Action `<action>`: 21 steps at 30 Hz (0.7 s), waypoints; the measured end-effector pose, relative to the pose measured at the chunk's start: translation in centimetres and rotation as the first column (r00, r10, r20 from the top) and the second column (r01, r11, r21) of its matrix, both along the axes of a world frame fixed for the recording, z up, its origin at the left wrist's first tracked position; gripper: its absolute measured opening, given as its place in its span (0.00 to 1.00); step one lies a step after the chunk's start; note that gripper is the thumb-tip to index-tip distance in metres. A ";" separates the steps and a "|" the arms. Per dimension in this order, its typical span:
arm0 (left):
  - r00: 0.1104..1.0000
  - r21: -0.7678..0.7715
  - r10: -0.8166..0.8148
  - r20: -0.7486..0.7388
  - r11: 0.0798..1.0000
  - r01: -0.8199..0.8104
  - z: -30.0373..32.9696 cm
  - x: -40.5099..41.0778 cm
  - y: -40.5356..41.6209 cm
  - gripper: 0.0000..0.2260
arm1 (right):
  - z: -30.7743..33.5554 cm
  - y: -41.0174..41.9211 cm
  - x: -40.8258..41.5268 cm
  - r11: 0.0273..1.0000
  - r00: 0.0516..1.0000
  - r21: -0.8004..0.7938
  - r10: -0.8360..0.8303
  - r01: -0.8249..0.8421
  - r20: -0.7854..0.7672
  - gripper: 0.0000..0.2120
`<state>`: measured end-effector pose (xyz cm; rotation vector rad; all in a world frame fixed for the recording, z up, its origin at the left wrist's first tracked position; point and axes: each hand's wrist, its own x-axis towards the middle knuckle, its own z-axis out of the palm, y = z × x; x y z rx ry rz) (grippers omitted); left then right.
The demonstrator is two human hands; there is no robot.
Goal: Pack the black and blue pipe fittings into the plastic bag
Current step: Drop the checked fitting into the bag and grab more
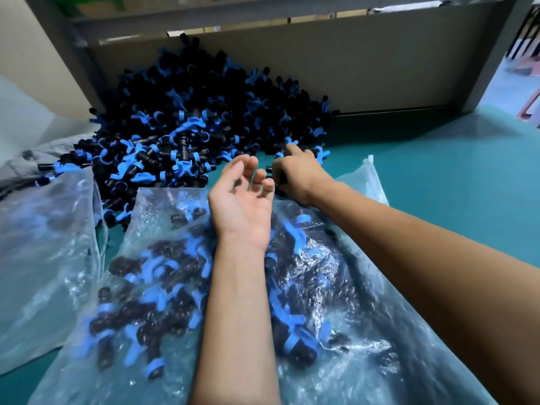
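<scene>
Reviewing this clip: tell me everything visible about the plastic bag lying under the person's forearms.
The plastic bag is clear, thin, wrinkled film with glossy highlights. It lies flat on the teal table, its far corners pointing toward the loose pile of fittings. It is already partly filled: black and blue pipe fittings show through the film, somewhat blurred. Both forearms cross above it; the left hand hovers palm up, empty, over its far end. Whether the arms touch the film cannot be told.

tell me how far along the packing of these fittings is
Done: the clear plastic bag already holds many black and blue pipe fittings. In hand: the right hand grips fittings at the pile's edge; the left hand is palm-up and empty. Left: a large heap of loose fittings on the teal table.
</scene>
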<state>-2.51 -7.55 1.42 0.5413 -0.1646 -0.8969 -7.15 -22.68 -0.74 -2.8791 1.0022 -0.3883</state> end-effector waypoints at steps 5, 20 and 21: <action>0.987 0.077 0.030 0.157 0.996 -0.042 0.0 -0.6 -0.5 0.09 | 0.8 0.8 -3.2 0.988 0.852 0.135 -0.135 0.076 0.506 0.09; 0.465 0.377 -0.313 0.828 0.925 -0.048 -0.8 -4.2 -2.0 0.09 | -0.2 6.8 -16.3 0.529 0.384 0.685 -0.574 -0.501 0.723 0.14; 0.422 0.393 -0.329 0.845 0.917 -0.071 -0.8 -4.2 -2.0 0.10 | -0.5 6.8 -16.6 0.507 0.397 0.689 -0.571 -0.518 0.718 0.14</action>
